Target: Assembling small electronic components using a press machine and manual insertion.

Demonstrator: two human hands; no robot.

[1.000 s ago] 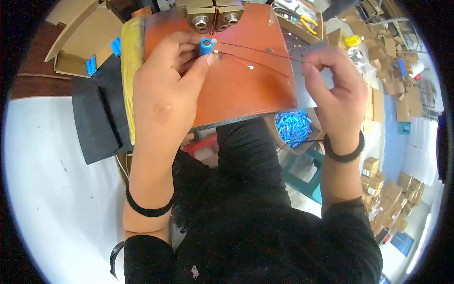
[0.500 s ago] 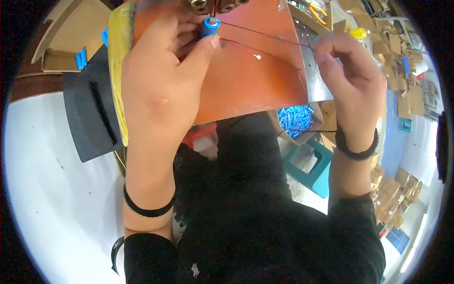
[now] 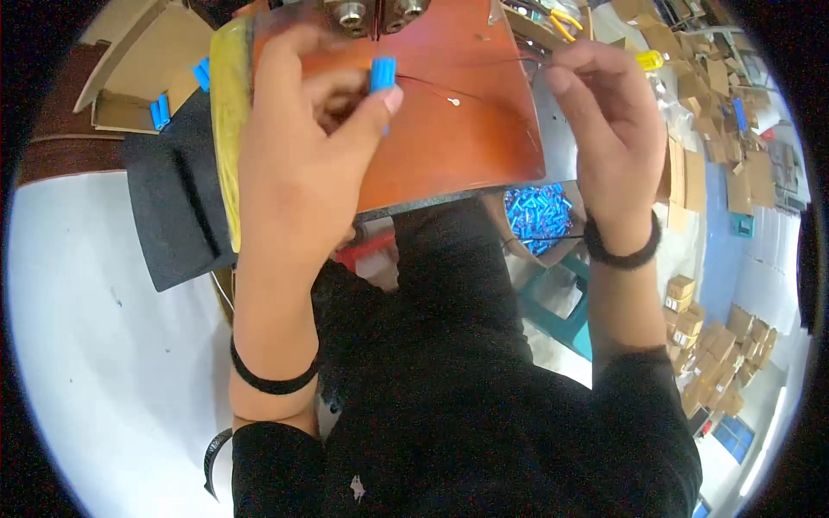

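Note:
My left hand (image 3: 302,164) is closed around a small blue cylindrical battery cell (image 3: 382,74), held between thumb and fingers above an orange work mat (image 3: 458,160). Straight above it are the paired metal jaws (image 3: 380,19) of a machine, and the cell is apart from them. My right hand (image 3: 609,129) pinches a thin dark wire (image 3: 484,60) that stretches across toward the cell. A second thin lead with a small white end (image 3: 453,102) trails from the cell over the mat. Motion blurs the cell and the left fingers.
Below the mat's right corner stands a carton of several blue cells (image 3: 540,216), with a teal stool (image 3: 553,298) under it. Blue cells (image 3: 160,112) lie by a cardboard tray (image 3: 129,108) at the left. Yellow-handled pliers (image 3: 566,24) are at the back right. Yellow padding (image 3: 226,138) lines the mat's left side.
The cell has come down and away from the metal jaws, toward me, and tilted so its end face no longer shows. My right hand has shifted left and up, still pinching the wire.

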